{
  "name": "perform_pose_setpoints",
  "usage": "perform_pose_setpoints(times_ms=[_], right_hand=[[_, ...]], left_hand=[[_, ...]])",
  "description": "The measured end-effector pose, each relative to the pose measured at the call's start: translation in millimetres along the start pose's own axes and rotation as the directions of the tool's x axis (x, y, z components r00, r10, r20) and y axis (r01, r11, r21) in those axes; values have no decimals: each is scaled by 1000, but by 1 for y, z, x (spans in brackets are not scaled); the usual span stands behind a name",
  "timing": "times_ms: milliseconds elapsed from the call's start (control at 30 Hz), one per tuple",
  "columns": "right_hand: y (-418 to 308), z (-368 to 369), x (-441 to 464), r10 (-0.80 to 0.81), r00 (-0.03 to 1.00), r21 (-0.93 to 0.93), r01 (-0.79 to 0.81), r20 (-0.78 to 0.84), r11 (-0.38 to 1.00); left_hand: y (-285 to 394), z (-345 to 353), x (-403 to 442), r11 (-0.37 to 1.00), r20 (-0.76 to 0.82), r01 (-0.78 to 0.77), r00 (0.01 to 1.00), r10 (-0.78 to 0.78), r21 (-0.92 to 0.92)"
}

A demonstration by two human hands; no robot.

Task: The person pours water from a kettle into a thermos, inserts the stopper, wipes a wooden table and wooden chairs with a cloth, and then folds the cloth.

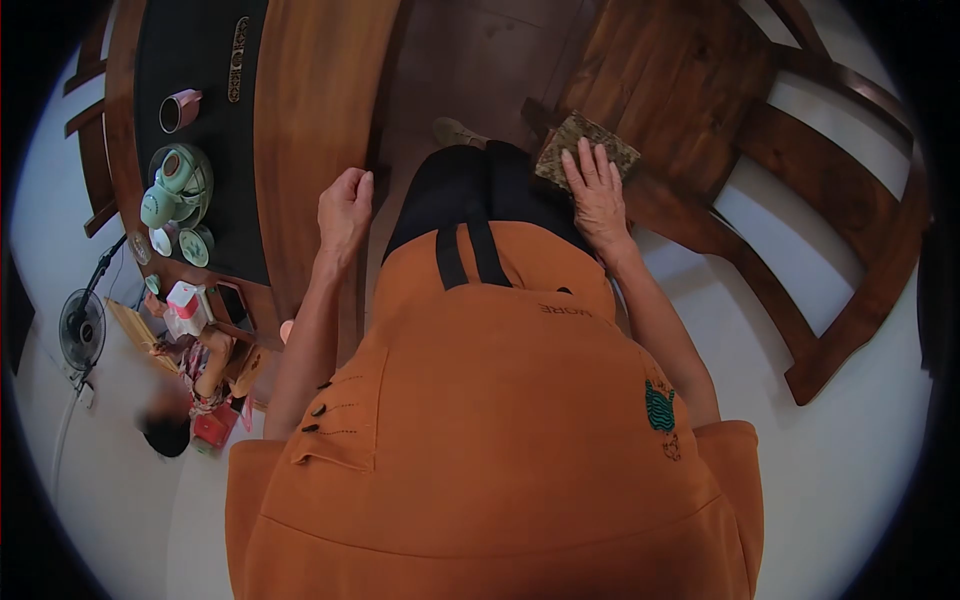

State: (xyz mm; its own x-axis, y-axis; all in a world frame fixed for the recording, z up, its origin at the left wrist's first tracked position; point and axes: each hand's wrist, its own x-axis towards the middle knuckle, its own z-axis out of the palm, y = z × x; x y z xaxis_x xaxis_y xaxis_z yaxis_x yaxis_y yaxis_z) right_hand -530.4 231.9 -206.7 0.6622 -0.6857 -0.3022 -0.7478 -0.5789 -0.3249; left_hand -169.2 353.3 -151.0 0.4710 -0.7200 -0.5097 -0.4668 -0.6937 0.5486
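Note:
My right hand point(598, 195) lies flat, its fingers stretched out, on top of a folded brown-green patterned cloth point(560, 150). That cloth rests at the near corner of the dark wooden chair point(680, 90), on its seat edge. My left hand point(346, 208) is curled into a fist beside the edge of the long wooden table point(310, 120). Nothing shows sticking out of the fist, and its palm side is hidden.
On the table's black inlay point(225, 225) stand a pink cup point(180, 110), a green teapot point(160, 205) on a tray and small bowls. A tissue box point(185, 300) and phone point(232, 303) lie nearer. At left are another person point(190, 385) and a fan point(82, 328).

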Motion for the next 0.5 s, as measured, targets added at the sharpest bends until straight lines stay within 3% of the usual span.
perform_pose_setpoints(times_ms=[100,167,300,367,500], right_hand=[[15,-3,-8,-85,996,-13,85,-6,996],[25,-6,-14,-146,989,-6,146,30,989],[45,0,-32,-173,985,25,174,-18,984],[53,-3,-43,-154,988,32,155,-6,987],[83,-3,-80,-65,998,15,66,-16,998]], left_hand=[[36,27,-8,1000,64,-2,998,3,-9],[60,52,-10,993,123,-84,988,93,-80],[120,101,-14,955,260,-298,921,290,-8],[144,127,-16,927,337,-374,868,365,-42],[179,175,-23,904,518,-427,774,365,1]])
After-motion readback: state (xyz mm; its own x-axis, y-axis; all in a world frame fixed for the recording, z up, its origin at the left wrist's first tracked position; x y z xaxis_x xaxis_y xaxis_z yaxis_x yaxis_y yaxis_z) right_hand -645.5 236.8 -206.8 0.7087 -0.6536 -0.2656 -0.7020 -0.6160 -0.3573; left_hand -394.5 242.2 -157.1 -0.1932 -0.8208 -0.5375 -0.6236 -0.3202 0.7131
